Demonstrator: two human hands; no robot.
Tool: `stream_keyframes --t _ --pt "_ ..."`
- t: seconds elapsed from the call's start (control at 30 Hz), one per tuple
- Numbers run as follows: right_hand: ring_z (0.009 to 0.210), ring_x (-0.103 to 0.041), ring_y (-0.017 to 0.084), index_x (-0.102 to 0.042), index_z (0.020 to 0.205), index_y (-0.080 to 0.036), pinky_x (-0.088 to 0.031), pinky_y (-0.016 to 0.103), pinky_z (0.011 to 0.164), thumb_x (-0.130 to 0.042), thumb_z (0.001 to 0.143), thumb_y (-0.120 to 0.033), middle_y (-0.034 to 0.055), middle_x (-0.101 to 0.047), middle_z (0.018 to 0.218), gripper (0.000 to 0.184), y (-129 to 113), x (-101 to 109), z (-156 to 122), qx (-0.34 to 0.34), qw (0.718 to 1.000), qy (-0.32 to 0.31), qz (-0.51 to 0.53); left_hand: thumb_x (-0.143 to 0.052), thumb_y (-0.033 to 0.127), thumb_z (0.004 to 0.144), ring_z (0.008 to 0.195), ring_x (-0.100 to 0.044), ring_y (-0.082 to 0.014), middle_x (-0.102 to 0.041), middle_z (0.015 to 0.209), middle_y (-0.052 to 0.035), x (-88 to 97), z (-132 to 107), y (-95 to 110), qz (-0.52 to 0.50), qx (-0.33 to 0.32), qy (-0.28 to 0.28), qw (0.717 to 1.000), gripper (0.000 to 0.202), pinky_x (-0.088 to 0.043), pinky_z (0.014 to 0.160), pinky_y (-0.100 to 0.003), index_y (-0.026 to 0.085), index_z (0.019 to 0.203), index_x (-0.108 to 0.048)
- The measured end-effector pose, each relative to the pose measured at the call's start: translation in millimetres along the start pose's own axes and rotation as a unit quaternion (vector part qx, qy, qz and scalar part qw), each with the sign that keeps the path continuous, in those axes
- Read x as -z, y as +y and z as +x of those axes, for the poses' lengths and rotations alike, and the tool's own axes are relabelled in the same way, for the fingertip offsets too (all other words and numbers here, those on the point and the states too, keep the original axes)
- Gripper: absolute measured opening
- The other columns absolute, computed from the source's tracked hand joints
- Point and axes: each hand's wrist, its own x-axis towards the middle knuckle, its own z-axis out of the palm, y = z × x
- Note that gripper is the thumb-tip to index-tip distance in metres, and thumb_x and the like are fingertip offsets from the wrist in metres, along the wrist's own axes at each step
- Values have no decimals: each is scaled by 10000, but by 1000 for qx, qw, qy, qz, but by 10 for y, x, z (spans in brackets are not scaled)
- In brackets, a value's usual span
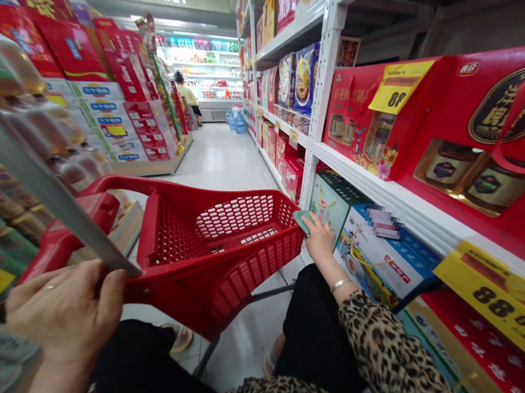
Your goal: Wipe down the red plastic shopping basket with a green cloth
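Observation:
A red plastic shopping cart (225, 237) with a perforated basket stands in front of me, turned sideways. My left hand (65, 307), with a ring on it, is closed on the cart's red handle end. A grey bar (44, 165) slants down to that hand's thumb; whether the hand grips it too I cannot tell. My right hand (318, 239) presses a small green cloth (301, 220) onto the far right corner of the basket rim, its fingers over the cloth. Nothing lies in the visible part of the basket.
White shelves (326, 65) with red gift boxes (510, 118) of jars run along the right, close to my arm. Stacked cartons (107, 122) and packaged goods line the left. A tiled aisle (214, 154) leads to a person (189, 95) by a lit refrigerated case.

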Motion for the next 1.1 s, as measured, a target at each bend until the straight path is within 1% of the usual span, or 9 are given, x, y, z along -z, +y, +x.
stream_keyframes --t 0.1,0.2,0.37,0.5,0.6,0.7,0.8,0.93,1.1 --pt "1292 -540 304 -590 1484 -365 -441 440 992 -435 871 -24 -30 -437 1654 718 30 25 71 -7 1000 -1 3 -481 377 956 518 -418 -174 -409 509 26 -14 -11 -16 -1 -3 -2 1000 284 -245 609 -350 237 716 -429" --pt "1288 -546 304 -593 1482 -362 -437 439 1000 -428 863 -5 -26 -444 1650 733 2 4 55 -14 1000 2 5 -485 379 952 514 -421 -171 -413 511 27 -26 -33 -29 -3 6 -10 1000 278 -260 613 -347 236 718 -439" --pt "1229 -579 293 -570 1508 -330 -437 444 1031 -434 867 -9 26 -429 1658 730 -19 -72 -57 -23 999 23 11 -506 393 944 525 -440 -176 -436 521 20 -11 -49 -17 7 13 -16 1000 274 -275 625 -352 237 728 -446" --pt "1207 -593 264 -590 1496 -283 -437 393 1037 -432 871 -6 54 -478 1622 702 -17 -117 -168 -19 998 48 21 -509 393 955 522 -441 -173 -448 520 18 14 -29 27 11 3 -9 1000 273 -265 619 -359 236 738 -455" --pt "1182 -587 271 -621 1469 -289 -432 401 1026 -447 872 -16 66 -512 1593 679 -79 -172 -284 -11 997 73 27 -528 402 949 517 -418 -170 -438 519 16 18 -31 56 11 7 -3 1000 283 -244 607 -356 233 733 -460" --pt "1080 -582 266 -645 1442 -309 -439 418 983 -464 867 -17 66 -541 1565 670 -207 -249 -427 25 994 98 33 -525 419 951 532 -419 -179 -457 538 5 14 -51 73 11 17 -11 1000 287 -251 617 -364 238 738 -462" --pt "1014 -549 260 -677 1404 -327 -443 420 934 -487 873 -16 61 -554 1553 644 -388 -309 -585 76 990 115 44 -507 410 976 560 -466 -193 -497 562 -6 13 -77 83 16 19 -31 999 273 -284 646 -386 247 762 -459" --pt "1032 -502 265 -692 1377 -348 -445 418 914 -512 901 -24 40 -578 1530 604 -690 -323 -816 149 977 139 68 -512 393 993 584 -511 -201 -524 581 -9 7 -104 96 16 22 -48 998 273 -301 655 -392 248 773 -441" --pt "1091 -475 261 -679 1378 -381 -439 420 919 -550 941 -61 6 -589 1520 557 -1088 -233 -1098 248 950 163 97 -516 383 994 592 -528 -205 -546 595 -16 -11 -101 115 15 17 -41 999 266 -291 639 -388 242 780 -448"
